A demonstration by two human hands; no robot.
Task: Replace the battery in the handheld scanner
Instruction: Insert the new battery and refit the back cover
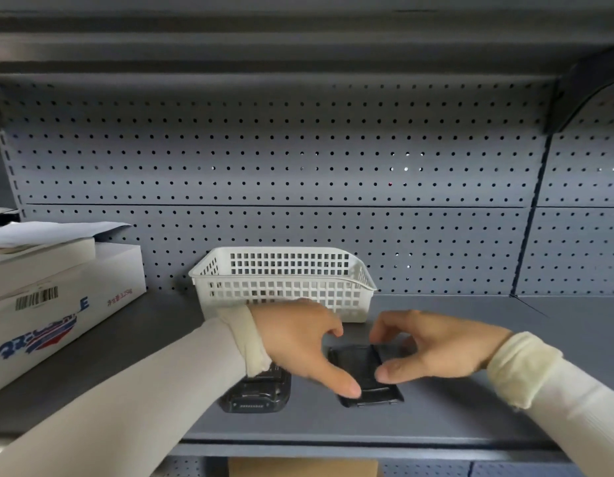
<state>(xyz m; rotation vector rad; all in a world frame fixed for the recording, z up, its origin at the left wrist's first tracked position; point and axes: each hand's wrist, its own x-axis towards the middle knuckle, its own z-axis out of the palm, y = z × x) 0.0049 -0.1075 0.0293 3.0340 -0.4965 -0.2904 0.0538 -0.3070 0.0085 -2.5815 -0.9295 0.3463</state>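
A black handheld scanner [255,394] lies on the grey shelf [470,418], its near end with a row of contacts facing me; my left wrist covers most of it. To its right lies a black flat piece [365,380] with a ridged near end; whether it is the battery or a cover I cannot tell. My left hand [298,342] has its thumb on the piece's left edge and its fingers curled at the far end. From the right, my right hand [432,349] lays its thumb on top and its fingers over the far end.
A white slotted plastic basket [284,280] stands just behind my hands against the pegboard back wall [298,160]. Stacked white cardboard boxes [58,297] sit at the left of the shelf. A brown box [302,468] shows on the level below.
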